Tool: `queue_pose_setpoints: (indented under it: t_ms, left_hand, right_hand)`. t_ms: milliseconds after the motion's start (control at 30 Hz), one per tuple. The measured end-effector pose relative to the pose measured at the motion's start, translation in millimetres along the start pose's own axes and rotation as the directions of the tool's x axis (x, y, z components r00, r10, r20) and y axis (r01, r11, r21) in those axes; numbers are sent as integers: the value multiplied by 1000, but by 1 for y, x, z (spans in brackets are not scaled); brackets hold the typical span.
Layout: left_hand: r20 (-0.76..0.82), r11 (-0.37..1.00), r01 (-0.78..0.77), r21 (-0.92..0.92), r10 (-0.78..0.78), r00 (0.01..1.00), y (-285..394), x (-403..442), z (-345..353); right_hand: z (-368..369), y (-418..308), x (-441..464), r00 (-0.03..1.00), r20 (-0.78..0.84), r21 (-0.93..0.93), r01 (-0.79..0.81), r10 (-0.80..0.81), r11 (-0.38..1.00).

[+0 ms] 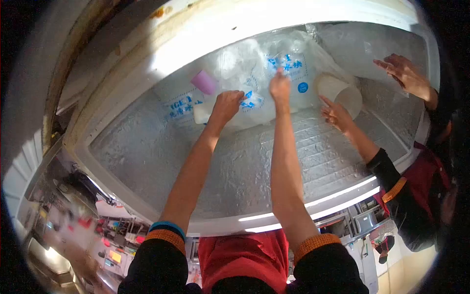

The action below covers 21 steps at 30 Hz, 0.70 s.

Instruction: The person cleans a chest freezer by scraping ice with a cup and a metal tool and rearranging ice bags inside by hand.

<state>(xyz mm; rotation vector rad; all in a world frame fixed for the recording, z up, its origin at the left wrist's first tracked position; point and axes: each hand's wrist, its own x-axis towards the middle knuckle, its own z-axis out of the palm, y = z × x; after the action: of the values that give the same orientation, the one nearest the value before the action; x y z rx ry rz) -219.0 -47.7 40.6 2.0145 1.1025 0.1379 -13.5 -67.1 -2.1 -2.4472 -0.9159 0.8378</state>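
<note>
The ice bags (297,73) lay at twelve o'clock in the freezer (220,227); the left hand (226,107) and right hand (280,91) were curled at them, grip unclear. They looked heavy, slippery, lumpy under soft film (252,101); gathered folds offered the best hold.

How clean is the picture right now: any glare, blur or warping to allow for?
Head view: strong fisheye, dark corners, straight edges bowed. Head view: glare washes out much of the white rim at the top. Head view: the ice bags look hazy, low in contrast. Head view: the right hand is softly blurred, the lower-left background too.
</note>
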Motion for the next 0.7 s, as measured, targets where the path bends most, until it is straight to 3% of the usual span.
queue_pose_setpoints:
  t_ms: [33,67,100,133,167,233,267,300,333,367,400,467,500,533,567,600,633,700]
  left_hand:
    - [39,1000,12,25,-13,999,4,4,-4]
    - [42,1000,-10,28,9,999,2,4,-5]
    - [36,999,-8,36,7,999,-1,3,-4]
    - [23,1000,-16,14,15,1000,-4,2,-3]
    - [11,999,-32,-18,32,999,-3,3,-2]
    - [-10,998,-47,-40,47,999,-5,10,-2]
    - [-5,997,-37,-61,37,999,-5,3,1]
    - [-2,998,-30,-61,30,1000,-3,4,-1]
    - [13,1000,-19,-9,19,1000,1,6,-5]
    - [38,999,-4,45,3,999,3,1,-7]
    - [51,1000,17,13,-17,999,6,2,-11]
    - [44,1000,16,8,-16,999,-2,5,-12]
    - [68,1000,20,-24,-19,998,-2,3,-6]
    - [28,997,-45,-59,47,998,-8,2,-1]
    - [33,996,-49,-72,52,998,-3,3,1]
    - [42,999,-36,-36,37,998,-2,2,0]
    - [42,1000,-12,6,11,999,-5,0,0]
    - [28,999,-31,31,30,999,-8,-12,4]
  right_hand:
    - [-35,-28,1,989,30,85,-144,142,986]
    - [-52,-43,1,988,-146,228,-10,45,974]
    - [-40,-51,-4,989,-144,235,-4,39,972]
    - [-20,-62,-13,881,-472,231,104,18,967]
    - [-6,-60,-19,662,-750,183,198,6,963]
    - [69,33,-13,727,-674,92,260,-132,961]
    - [64,64,-19,825,-437,-94,354,-358,931]
    - [64,74,-21,841,-134,-224,490,-525,842]
    - [19,17,-24,962,-211,25,181,-172,983]
    - [-18,-18,-34,968,-189,32,175,-166,984]
    - [-51,-47,-35,952,-295,247,154,-77,957]
    - [-34,-64,-24,810,-572,398,136,129,907]
    - [1,-40,-20,725,-688,240,211,13,948]
    - [33,-2,-21,776,-615,68,229,-139,971]
    - [40,23,-25,878,-421,-84,213,-229,973]
    - [25,23,-24,956,-238,-110,147,-170,983]
    - [-3,4,-20,985,-167,-28,48,-53,998]
    - [-53,-38,-24,973,-220,196,-18,62,980]
